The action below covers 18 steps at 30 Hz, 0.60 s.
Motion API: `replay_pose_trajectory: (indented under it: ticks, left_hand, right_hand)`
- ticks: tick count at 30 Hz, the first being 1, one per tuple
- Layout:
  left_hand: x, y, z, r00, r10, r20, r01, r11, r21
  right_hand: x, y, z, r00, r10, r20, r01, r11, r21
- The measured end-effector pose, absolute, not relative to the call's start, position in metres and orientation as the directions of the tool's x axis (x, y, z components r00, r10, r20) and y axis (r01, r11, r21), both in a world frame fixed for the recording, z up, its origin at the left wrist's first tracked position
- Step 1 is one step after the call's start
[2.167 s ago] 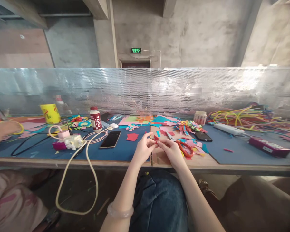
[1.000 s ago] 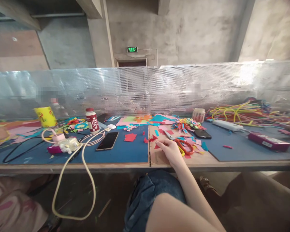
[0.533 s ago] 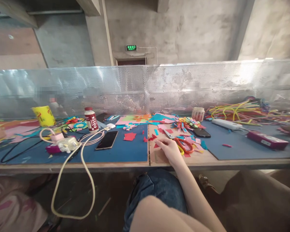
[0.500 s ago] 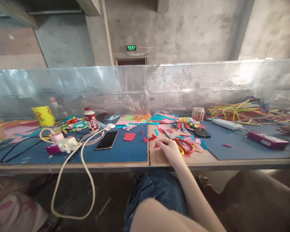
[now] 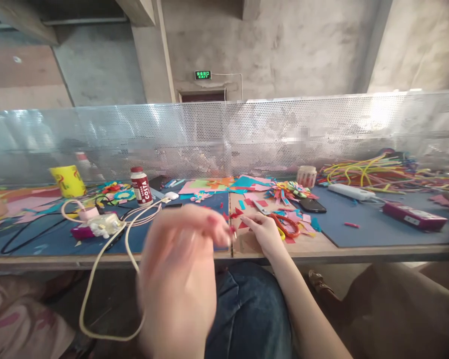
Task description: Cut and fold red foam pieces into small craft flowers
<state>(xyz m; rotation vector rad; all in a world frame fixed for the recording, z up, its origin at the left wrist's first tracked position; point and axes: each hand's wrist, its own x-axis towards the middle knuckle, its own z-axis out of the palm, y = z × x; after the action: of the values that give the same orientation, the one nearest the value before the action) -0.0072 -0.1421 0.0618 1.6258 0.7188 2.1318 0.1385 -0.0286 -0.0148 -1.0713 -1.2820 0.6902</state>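
Observation:
My right hand (image 5: pixel 265 232) is above the table's front edge, thumb and fingers pinched on a small red paper piece (image 5: pixel 237 213) at their tips. Large and close to the camera, my left hand (image 5: pixel 183 264) is smeared by motion. Its fingers bend toward the right hand, and red shows at their tips; whether it holds anything is unclear. Beside the right hand lie orange-handled scissors (image 5: pixel 290 227), a yellow handle (image 5: pixel 282 234) partly covered by the hand, and coloured paper scraps (image 5: pixel 306 219). The left hand hides most of a dark phone (image 5: pixel 176 205).
A red-capped bottle (image 5: pixel 140 187), a yellow roll (image 5: pixel 68 180), and chargers with a looped cable (image 5: pixel 83 304) are on the left. Paper flowers (image 5: pixel 288 189), another phone (image 5: pixel 312 205), a purple box (image 5: pixel 413 217) and coloured pipe cleaners (image 5: pixel 370 172) lie rightward. A perforated metal screen (image 5: pixel 269 134) stands behind.
My left hand has risen into view from below, covering most of the left phone and the red paper sheet. My right hand has stayed nearly in place, still pinched.

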Motion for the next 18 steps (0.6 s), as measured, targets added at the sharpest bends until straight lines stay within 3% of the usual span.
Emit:
replay_pose_trajectory:
  ticks: [2, 5, 10, 13, 18]
  left_hand:
    - [-0.001, -0.108, 0.063, -0.217, 0.656, 0.723, -0.047, -0.746, 0.664]
    - [0.006, -0.055, 0.044, 0.030, 0.850, 0.525, 0.062, -0.526, 0.848]
    - [0.010, -0.013, 0.001, 0.340, 0.877, 0.340, 0.136, -0.404, 0.905]
    - [0.010, -0.010, -0.007, 0.365, 0.881, 0.301, 0.085, -0.354, 0.931]
    - [0.007, -0.008, -0.007, 0.266, 0.931, 0.251, -0.025, -0.253, 0.967]
  right_hand:
    - [0.139, -0.030, -0.014, 0.215, 0.888, 0.407, 0.119, 0.390, -0.913]
    - [0.139, -0.030, -0.012, 0.234, 0.895, 0.381, 0.063, 0.377, -0.924]
    - [0.142, -0.026, -0.015, 0.218, 0.899, 0.380, -0.028, 0.395, -0.918]
    - [0.142, -0.024, -0.017, 0.201, 0.900, 0.386, -0.040, 0.401, -0.915]
    - [0.140, -0.022, -0.018, 0.208, 0.893, 0.398, -0.022, 0.411, -0.911]
